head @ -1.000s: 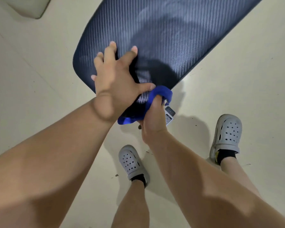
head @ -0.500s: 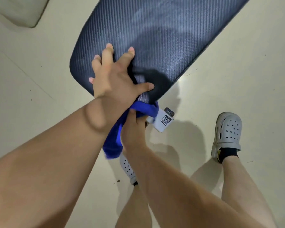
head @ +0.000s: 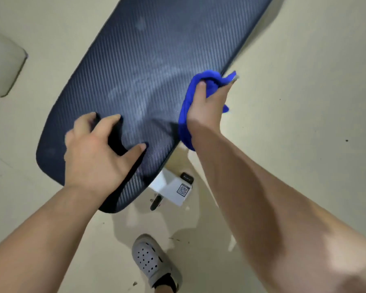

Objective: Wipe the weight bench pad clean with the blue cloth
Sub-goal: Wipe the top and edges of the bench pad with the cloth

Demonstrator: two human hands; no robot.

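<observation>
The dark, ribbed weight bench pad [head: 156, 60] runs from the lower left to the upper right of the view. My left hand [head: 95, 153] rests on its near end, fingers spread and bent on the surface. My right hand [head: 207, 106] grips the bunched blue cloth [head: 205, 81] against the pad's right edge, about a third of the way up. Part of the cloth hangs below my wrist, off the side of the pad.
Under the near end shows the white bench frame [head: 169, 187] with a QR label and a black foot. My grey clog [head: 152, 263] stands on the cream floor below. A pale cushion-like object [head: 2, 66] lies at the far left.
My right hand has carried the cloth from under the pad's near end up along its right edge. The left hand has stayed on the near end. The view has shifted.
</observation>
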